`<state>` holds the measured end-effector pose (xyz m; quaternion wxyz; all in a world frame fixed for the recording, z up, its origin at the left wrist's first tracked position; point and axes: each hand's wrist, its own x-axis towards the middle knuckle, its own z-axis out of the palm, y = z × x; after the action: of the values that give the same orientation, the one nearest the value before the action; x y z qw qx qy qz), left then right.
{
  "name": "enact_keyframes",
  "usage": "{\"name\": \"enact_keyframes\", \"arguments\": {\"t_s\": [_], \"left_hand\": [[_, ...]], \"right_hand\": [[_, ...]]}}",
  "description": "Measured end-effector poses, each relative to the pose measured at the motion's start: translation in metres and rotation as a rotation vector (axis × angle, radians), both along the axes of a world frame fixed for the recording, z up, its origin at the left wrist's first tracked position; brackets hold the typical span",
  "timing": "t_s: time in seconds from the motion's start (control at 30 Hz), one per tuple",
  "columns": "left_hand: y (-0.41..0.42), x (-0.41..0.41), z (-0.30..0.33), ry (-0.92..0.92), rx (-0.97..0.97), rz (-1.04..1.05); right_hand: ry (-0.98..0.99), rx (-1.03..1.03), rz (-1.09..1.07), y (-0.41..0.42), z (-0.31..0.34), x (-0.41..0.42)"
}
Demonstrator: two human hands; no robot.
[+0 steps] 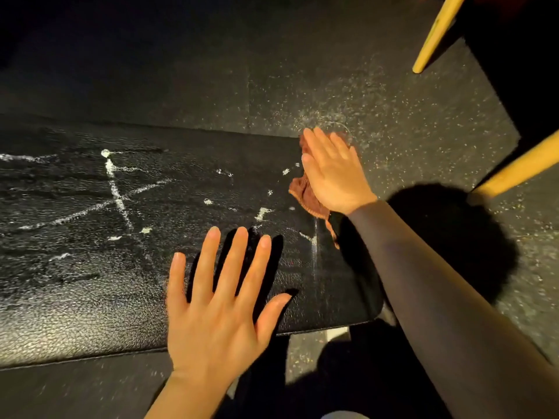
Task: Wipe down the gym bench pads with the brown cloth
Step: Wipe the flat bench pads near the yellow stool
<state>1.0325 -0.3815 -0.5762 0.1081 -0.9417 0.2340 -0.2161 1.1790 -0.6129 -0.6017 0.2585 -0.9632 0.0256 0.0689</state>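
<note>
The black leather-textured bench pad (90, 267) runs across the left and middle of the view, streaked with white foam lines and blobs. At the pad's far right corner lies the brown cloth (305, 195), and my right hand (332, 173) presses flat on it with straight fingers. Most of the cloth is hidden under that hand; one strip trails toward me along the pad's right end. My left hand (220, 300) is spread flat, fingers splayed, over the pad's near right part, casting a shadow on it; contact with the pad is unclear.
Speckled black rubber flooring (408, 122) surrounds the bench. Two yellow bars (435, 31) (520, 167) slant in at the upper right and right edge. A white frame part (337, 332) shows under the pad's near right corner.
</note>
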Motion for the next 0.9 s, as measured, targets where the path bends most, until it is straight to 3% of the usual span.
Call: {"name": "enact_keyframes", "arguments": {"t_s": [0.13, 0.4, 0.6, 0.73, 0.9], "left_hand": [[0.000, 0.000, 0.000, 0.014, -0.011, 0.002], [-0.002, 0.001, 0.005, 0.026, -0.067, 0.018], [0.005, -0.002, 0.014, 0.048, -0.121, -0.057], [0.019, -0.002, 0.022, 0.003, -0.086, -0.103], [0.035, 0.005, 0.020, -0.017, -0.058, -0.014]], "right_hand": [[0.020, 0.002, -0.029, 0.005, 0.005, -0.013], [0.132, -0.100, 0.043, 0.032, 0.026, -0.115], [-0.021, -0.070, 0.127, 0.047, 0.024, -0.197], [0.000, -0.015, 0.263, 0.026, 0.025, -0.195], [-0.055, -0.064, 0.104, 0.036, 0.020, -0.152]]}}
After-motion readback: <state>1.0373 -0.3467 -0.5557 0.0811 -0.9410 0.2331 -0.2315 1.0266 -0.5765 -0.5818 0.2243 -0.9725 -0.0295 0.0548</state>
